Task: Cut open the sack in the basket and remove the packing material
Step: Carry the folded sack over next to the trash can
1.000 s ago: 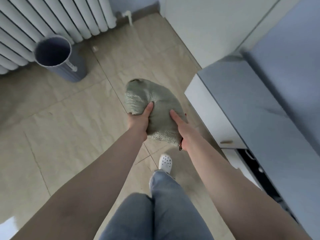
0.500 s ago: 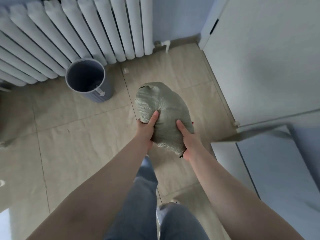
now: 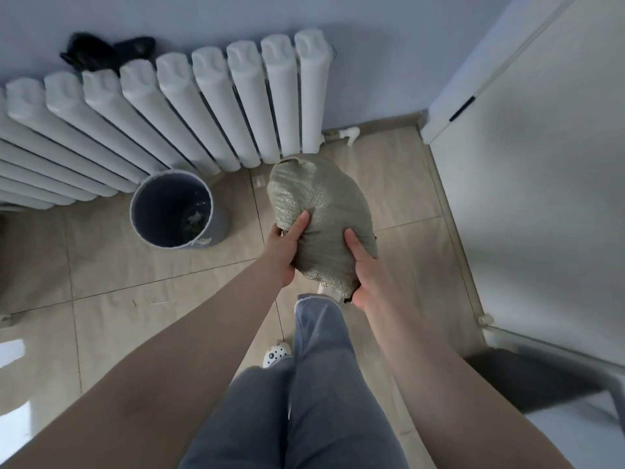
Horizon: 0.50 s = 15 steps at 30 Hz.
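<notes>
Both the left hand [image 3: 282, 252] and right hand [image 3: 367, 275] grip the sack [image 3: 321, 214]; carry it level toward the bin [image 3: 170, 208] at left.

A home room: a white column radiator [image 3: 176, 120] against a pale blue wall [image 3: 203, 18], tiled floor [image 3: 111, 265], small grey bin [image 3: 174, 209]

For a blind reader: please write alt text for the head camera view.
Both hands, left hand and right hand, grip a grey-green woven sack above a tiled floor. A grey bin stands beside a white radiator.
</notes>
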Each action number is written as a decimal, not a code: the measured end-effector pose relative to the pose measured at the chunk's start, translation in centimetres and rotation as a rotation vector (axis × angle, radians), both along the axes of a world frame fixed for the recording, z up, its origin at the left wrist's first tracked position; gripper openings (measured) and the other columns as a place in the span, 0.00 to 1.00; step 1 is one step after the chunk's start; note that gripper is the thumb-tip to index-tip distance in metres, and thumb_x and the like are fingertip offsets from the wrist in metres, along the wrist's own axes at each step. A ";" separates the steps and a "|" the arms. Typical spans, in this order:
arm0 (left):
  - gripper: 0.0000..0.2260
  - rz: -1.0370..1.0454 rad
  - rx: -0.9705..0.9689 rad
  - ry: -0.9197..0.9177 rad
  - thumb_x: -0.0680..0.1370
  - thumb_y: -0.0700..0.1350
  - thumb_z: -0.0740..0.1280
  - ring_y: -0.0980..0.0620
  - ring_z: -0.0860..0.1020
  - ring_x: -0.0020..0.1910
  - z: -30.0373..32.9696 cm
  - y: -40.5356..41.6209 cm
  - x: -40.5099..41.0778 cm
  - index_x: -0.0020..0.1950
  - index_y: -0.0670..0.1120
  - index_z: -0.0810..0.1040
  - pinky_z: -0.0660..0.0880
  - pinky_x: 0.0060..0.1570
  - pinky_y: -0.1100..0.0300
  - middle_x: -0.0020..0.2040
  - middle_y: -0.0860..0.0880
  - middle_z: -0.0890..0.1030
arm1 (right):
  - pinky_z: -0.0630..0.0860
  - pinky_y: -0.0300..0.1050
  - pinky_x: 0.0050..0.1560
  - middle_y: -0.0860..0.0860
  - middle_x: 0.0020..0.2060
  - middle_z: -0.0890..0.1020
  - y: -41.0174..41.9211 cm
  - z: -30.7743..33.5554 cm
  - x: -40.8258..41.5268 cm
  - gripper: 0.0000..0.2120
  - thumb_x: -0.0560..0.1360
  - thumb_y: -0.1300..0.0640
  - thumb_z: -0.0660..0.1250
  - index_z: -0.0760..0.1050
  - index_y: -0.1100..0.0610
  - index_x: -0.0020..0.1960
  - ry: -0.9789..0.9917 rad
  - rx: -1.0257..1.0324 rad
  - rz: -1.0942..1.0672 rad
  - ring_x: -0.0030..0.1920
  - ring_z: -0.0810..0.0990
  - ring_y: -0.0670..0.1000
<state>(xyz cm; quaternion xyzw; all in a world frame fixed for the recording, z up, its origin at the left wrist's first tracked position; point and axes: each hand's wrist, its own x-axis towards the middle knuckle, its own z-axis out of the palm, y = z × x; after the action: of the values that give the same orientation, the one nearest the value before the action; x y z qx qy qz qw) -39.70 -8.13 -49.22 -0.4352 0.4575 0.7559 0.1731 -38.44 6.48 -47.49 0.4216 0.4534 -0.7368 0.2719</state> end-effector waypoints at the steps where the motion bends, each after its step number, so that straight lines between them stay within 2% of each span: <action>1: 0.28 -0.004 0.000 -0.010 0.70 0.54 0.75 0.47 0.80 0.56 -0.6 -0.1 -1.8 0.66 0.48 0.72 0.78 0.54 0.50 0.61 0.47 0.80 | 0.82 0.60 0.49 0.57 0.52 0.85 0.0 -0.5 -1.9 0.21 0.71 0.50 0.75 0.77 0.55 0.61 -0.007 0.000 0.012 0.52 0.85 0.58; 4: 0.26 -0.033 -0.006 -0.064 0.70 0.56 0.75 0.50 0.80 0.53 -2.8 0.1 -7.4 0.64 0.48 0.74 0.77 0.55 0.51 0.58 0.49 0.81 | 0.82 0.60 0.49 0.57 0.52 0.85 0.2 -3.1 -7.3 0.22 0.69 0.50 0.76 0.77 0.55 0.60 -0.043 0.027 -0.005 0.51 0.85 0.59; 6: 0.24 -0.025 0.003 -0.099 0.71 0.55 0.74 0.52 0.79 0.51 -4.6 0.5 -10.7 0.62 0.48 0.74 0.77 0.55 0.51 0.54 0.51 0.80 | 0.81 0.61 0.50 0.57 0.53 0.85 0.3 -5.4 -10.4 0.29 0.63 0.47 0.80 0.78 0.54 0.60 -0.060 0.058 -0.023 0.51 0.85 0.58; 8: 0.25 0.007 0.025 -0.119 0.70 0.54 0.76 0.47 0.81 0.53 -7.1 0.8 -13.4 0.63 0.47 0.74 0.78 0.56 0.46 0.56 0.47 0.81 | 0.81 0.63 0.52 0.57 0.53 0.85 0.1 -8.1 -12.9 0.37 0.55 0.43 0.82 0.78 0.54 0.61 -0.089 0.088 -0.033 0.51 0.85 0.59; 10: 0.30 0.043 0.010 -0.138 0.66 0.56 0.78 0.43 0.81 0.54 -10.7 1.0 -15.8 0.63 0.48 0.74 0.79 0.55 0.42 0.58 0.45 0.81 | 0.80 0.63 0.53 0.57 0.53 0.85 -0.3 -11.3 -15.0 0.43 0.51 0.41 0.83 0.78 0.54 0.62 -0.096 0.107 -0.036 0.52 0.85 0.59; 13: 0.45 0.086 -0.021 -0.231 0.54 0.64 0.80 0.43 0.81 0.54 -17.7 1.2 -18.9 0.65 0.48 0.70 0.79 0.52 0.41 0.59 0.45 0.79 | 0.80 0.62 0.54 0.58 0.54 0.85 -0.5 -17.5 -17.8 0.41 0.53 0.40 0.82 0.77 0.54 0.62 -0.083 0.128 -0.049 0.54 0.84 0.59; 15: 0.44 0.090 -0.008 -0.285 0.55 0.63 0.80 0.42 0.81 0.53 -23.0 1.1 -20.6 0.64 0.45 0.70 0.81 0.47 0.44 0.59 0.44 0.79 | 0.80 0.62 0.53 0.59 0.55 0.84 -0.8 -22.6 -19.3 0.37 0.57 0.43 0.81 0.78 0.54 0.62 -0.095 0.114 -0.073 0.54 0.84 0.60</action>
<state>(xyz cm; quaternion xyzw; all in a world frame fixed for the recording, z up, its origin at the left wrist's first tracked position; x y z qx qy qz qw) -60.31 -7.02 -72.23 -0.5588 0.4111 0.6916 0.2008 -57.71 5.66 -70.14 0.4872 0.4654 -0.6983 0.2418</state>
